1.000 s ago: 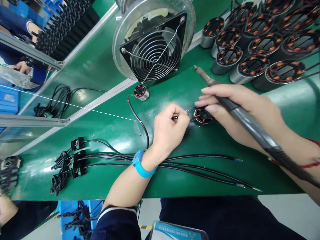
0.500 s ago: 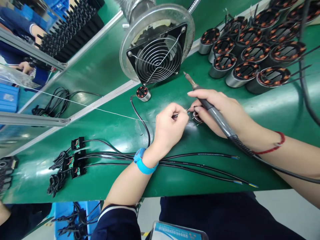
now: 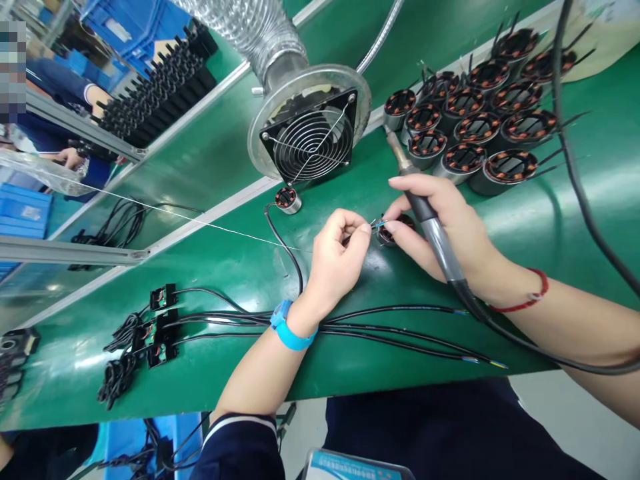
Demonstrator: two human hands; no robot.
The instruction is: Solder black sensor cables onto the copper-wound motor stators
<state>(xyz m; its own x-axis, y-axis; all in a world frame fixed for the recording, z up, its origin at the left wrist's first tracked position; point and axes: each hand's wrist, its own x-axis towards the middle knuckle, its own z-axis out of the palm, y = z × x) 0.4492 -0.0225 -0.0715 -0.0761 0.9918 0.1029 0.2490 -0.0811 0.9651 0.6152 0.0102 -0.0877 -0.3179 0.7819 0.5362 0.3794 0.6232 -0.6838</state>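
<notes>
The small coil (image 3: 387,235) is placed on the green table (image 3: 210,267), just in front of the fan (image 3: 310,137) and between the two hands. It is probably set there so that smoke is pulled away from the face.

The left hand (image 3: 336,257) is almost closed into a fist. Its thumb and forefinger are pressed together on the thin wire ends (image 3: 373,225), which are held right at the edge of the small coil. Whether the wire ends are already joined to it cannot be told.

The soldering iron (image 3: 436,235) is gripped in the right hand (image 3: 440,227), with the middle fingers wrapped around the handle. Its tip is pointed away, toward the group of coils (image 3: 465,127), and is well apart from the small coil. It seems to be held back like this so that the thumb and forefinger are free. These two are stretched forward and laid on the small coil, likely to steady it.

Several black cables (image 3: 400,333) are laid across the table under the left wrist, close at hand. A blue wrist strap (image 3: 287,330) is worn on that wrist.
</notes>
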